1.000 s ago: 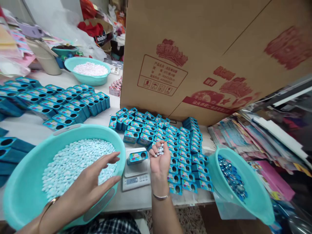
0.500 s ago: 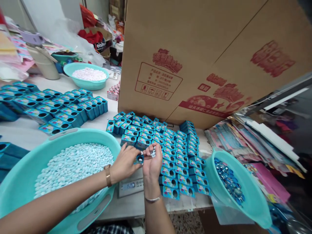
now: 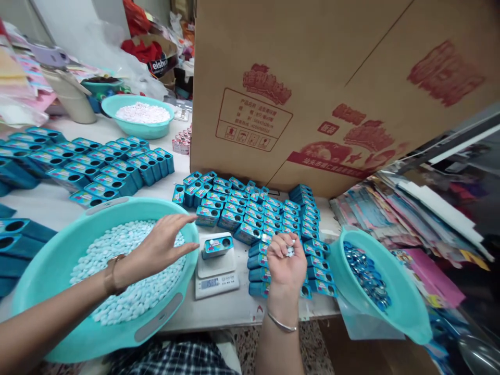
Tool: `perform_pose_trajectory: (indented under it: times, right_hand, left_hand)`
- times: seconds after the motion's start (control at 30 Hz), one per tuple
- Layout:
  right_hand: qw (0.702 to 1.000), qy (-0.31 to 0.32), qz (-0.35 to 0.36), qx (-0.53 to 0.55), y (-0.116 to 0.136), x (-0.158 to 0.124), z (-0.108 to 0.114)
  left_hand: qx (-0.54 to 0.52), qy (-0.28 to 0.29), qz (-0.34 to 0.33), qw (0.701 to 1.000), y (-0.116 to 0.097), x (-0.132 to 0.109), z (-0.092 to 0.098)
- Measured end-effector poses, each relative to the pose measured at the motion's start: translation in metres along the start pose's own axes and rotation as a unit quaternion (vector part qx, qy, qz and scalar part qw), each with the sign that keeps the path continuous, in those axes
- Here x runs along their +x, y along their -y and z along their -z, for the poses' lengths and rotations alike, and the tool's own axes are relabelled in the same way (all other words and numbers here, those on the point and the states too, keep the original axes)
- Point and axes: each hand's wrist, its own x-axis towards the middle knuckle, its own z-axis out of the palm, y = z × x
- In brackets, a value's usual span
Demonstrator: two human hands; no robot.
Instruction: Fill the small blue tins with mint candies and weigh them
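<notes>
the right hand point(image 3: 287, 263) is turned palm up and curled into a cup around a few little candies point(image 3: 289, 252), likely so none roll off. the left hand point(image 3: 164, 247) is flat with its fingers spread, holding nothing, just above the big bowl point(image 3: 47, 271) heaped with the same candies. the hands are apart. between them one blue box point(image 3: 217, 246) lies on a scale point(image 3: 216, 278), hole up, likely to be weighed. the scale's numbers are too blurry to read. rows of blue boxes point(image 3: 273, 216) sit behind. the cardboard box point(image 3: 312, 104) has red print too small to read. a bag point(image 3: 159, 65) far off shows "eishu".
</notes>
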Motion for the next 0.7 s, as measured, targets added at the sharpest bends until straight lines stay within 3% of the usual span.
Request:
perform_pose_trajectory:
  times: [0.23, 0.43, 0.57, 0.7]
  right_hand:
    - [1.0, -0.008, -0.004, 0.03, -0.007, -0.007, 0.012]
    - [1.0, -0.014, -0.01, -0.025, -0.022, -0.008, 0.011]
    - [0.99, -0.019, -0.014, -0.141, -0.043, -0.006, 0.006]
    - [0.948, 0.0, -0.013, -0.317, -0.063, 0.0, 0.005]
  left_hand:
    - [0.025, -0.007, 0.012, 1.0, -0.003, -0.012, 0.004]
    - [0.056, 0.014, -0.015, 0.998, -0.014, -0.002, -0.007]
    - [0.06, 0.033, -0.05, 0.996, -0.025, 0.016, -0.018]
    - [0.063, 0.055, -0.075, 0.994, -0.033, 0.03, -0.03]
